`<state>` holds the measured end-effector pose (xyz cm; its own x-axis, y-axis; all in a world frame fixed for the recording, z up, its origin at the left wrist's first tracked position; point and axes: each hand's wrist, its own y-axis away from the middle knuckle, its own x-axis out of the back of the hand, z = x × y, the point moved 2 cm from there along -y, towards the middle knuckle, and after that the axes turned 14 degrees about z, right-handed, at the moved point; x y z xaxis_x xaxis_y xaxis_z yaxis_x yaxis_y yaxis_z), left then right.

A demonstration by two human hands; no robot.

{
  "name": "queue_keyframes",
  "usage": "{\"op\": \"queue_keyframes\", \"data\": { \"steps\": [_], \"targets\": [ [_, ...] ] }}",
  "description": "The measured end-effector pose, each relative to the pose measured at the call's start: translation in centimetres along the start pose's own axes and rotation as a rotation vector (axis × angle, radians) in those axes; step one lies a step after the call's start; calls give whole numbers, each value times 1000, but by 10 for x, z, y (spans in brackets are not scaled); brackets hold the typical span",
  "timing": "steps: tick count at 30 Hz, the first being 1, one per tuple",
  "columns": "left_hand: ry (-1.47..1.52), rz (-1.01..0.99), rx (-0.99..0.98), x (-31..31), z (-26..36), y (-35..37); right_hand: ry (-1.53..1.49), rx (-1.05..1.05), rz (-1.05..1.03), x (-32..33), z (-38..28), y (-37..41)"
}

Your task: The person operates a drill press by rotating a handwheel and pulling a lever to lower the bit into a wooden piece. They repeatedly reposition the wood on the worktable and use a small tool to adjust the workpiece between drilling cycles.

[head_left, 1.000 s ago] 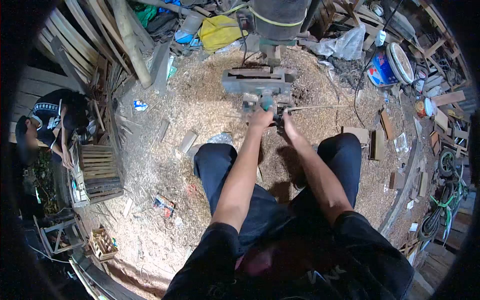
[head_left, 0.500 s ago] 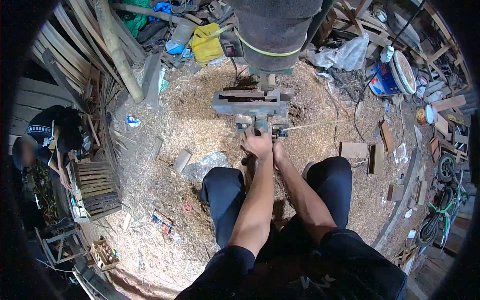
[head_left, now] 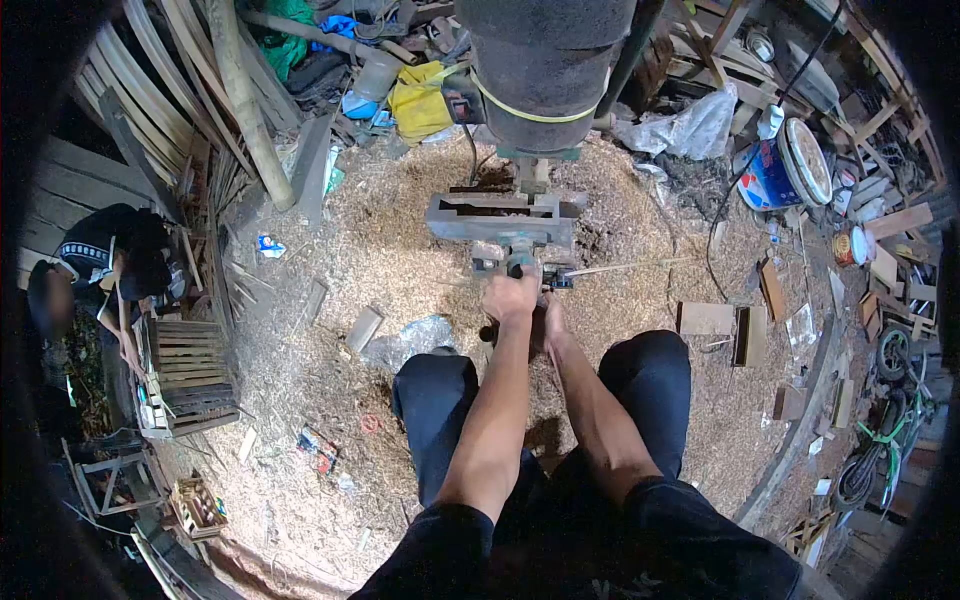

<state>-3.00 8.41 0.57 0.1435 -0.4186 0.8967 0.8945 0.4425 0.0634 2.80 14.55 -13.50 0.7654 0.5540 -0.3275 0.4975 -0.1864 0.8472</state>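
In front of me stands a machine with a large dark cylinder [head_left: 545, 75] above a grey metal vise-like block [head_left: 505, 228]. My left hand [head_left: 511, 297] is closed around a handle just below the block, its dark end [head_left: 517, 268] showing past the fingers. Close beside it on the right, my right hand [head_left: 554, 326] is closed and partly turned away. A dark shape lies at its palm, and I cannot make out what it is. A dark round knob [head_left: 489, 332] shows to the left, under my left wrist. Both hands are between my knees.
Wood shavings cover the floor [head_left: 370, 260]. Wood blocks [head_left: 705, 318] lie to the right and another block [head_left: 365, 328] to the left near a clear plastic bag [head_left: 412, 340]. A thin stick [head_left: 630, 266] sticks out right. Another person [head_left: 115, 255] is beside a slatted crate [head_left: 190, 370].
My right hand has drawn back toward me, and my left hand has come slightly nearer too. The view has shifted a little. The other person's arm moved slightly.
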Motion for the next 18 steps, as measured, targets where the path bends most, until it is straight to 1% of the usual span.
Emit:
{"op": "queue_keyframes", "data": {
  "steps": [3,4,5,6,7,8,9,10,11,12,13,14,15,17,18],
  "targets": [
    [166,-55,6,-9,-18,-15,48,76,16,-9,-14,31],
    [284,-93,160,-13,-25,-17,64,106,18,-13,-19,35],
    [403,-111,204,-24,-34,-26,382,246,173,-16,-27,37],
    [519,-132,251,-48,-52,-36,700,380,333,-16,-32,39],
    [637,-150,293,-49,-53,-40,1016,513,490,-23,-42,55],
    [529,-25,198,-47,-53,-40,996,700,418,-26,-49,77],
    [460,-10,131,-33,-49,-36,919,617,359,-21,-42,65],
    [400,10,63,-20,-41,-35,843,547,299,-12,-38,37],
    [341,32,0,-12,-37,-32,737,432,247,-11,-42,43],
    [224,-16,20,-11,-33,-31,633,316,208,-11,-46,50],
    [173,-50,99,-7,-24,-28,511,194,226,-17,-51,63],
    [155,-6,-18,-5,-13,-16,381,206,153,-18,-45,55],
    [136,39,-136,7,-1,-5,252,215,78,-13,-30,25],
    [273,68,54,-17,-13,-14,-158,102,31,21,13,-75],
    [341,74,151,-28,-12,-20,-190,45,46,20,7,-78]
  ]
}}
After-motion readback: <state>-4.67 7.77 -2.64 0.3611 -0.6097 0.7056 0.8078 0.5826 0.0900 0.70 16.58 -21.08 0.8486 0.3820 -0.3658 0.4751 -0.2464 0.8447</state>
